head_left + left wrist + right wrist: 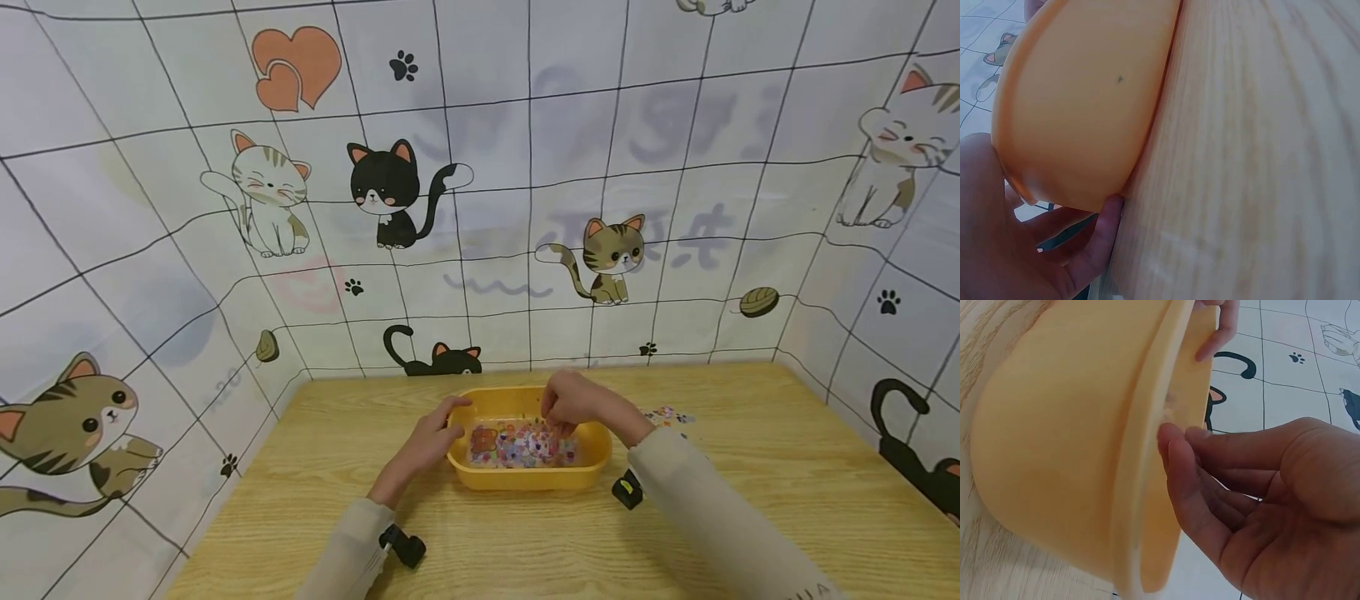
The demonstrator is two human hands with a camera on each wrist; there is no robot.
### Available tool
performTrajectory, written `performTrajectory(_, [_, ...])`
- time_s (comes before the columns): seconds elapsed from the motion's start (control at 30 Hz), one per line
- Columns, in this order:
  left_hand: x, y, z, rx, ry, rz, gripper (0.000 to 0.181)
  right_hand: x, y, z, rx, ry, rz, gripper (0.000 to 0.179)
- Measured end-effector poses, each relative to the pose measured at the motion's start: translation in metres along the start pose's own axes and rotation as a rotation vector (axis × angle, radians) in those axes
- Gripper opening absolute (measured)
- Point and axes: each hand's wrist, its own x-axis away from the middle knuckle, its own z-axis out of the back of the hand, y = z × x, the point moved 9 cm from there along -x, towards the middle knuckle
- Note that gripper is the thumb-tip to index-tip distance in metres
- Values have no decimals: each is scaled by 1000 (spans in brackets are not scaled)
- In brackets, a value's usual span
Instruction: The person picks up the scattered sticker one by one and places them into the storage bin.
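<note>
A yellow plastic basin (525,479) stands on the table. Inside lies a layer of small colourful pieces (510,446) with cartoon-like prints, among them a brown figure (483,439) near the left end. My left hand (431,433) grips the basin's left end; in the left wrist view, its thumb and fingers (1100,234) are around the end wall. My right hand (573,400) reaches over the far right rim with its fingertips down at the pieces. In the right wrist view its thumb and forefinger come together beside the rim; I cannot tell whether they pinch anything.
More small colourful pieces (667,414) are scattered on the wooden table (337,467) beyond the right forearm. A white cloth wall (495,208) printed with cats and grid lines encloses the table's back and sides. Each wrist wears a small black camera (405,546).
</note>
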Motion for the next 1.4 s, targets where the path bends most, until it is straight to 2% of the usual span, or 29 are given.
performTrajectory(0.17, [-2,-1,0,-12,8,-8,48,-1,0,-1,18,-19,-45,21])
performTrajectory(0.37, [-1,0,0,-22,15,-17,48,-5,3,-6,101,-56,-118,14])
performTrajectory(0.57, [0,0,0,-15,11,-16,49,-9,8,-8,160,-89,-132,15])
performTrajectory(0.73, [0,-1,-1,-9,4,-10,49,-12,12,-13,148,-141,-162,21])
performTrajectory(0.9, [0,0,0,-24,10,-17,49,-12,15,-14,152,-158,-187,22])
performTrajectory(1.17, [1,1,0,-11,8,-16,48,-11,21,-20,133,-188,-241,11])
performTrajectory(1.4, [0,0,-1,-2,3,-11,48,-13,27,-23,146,-205,-275,11])
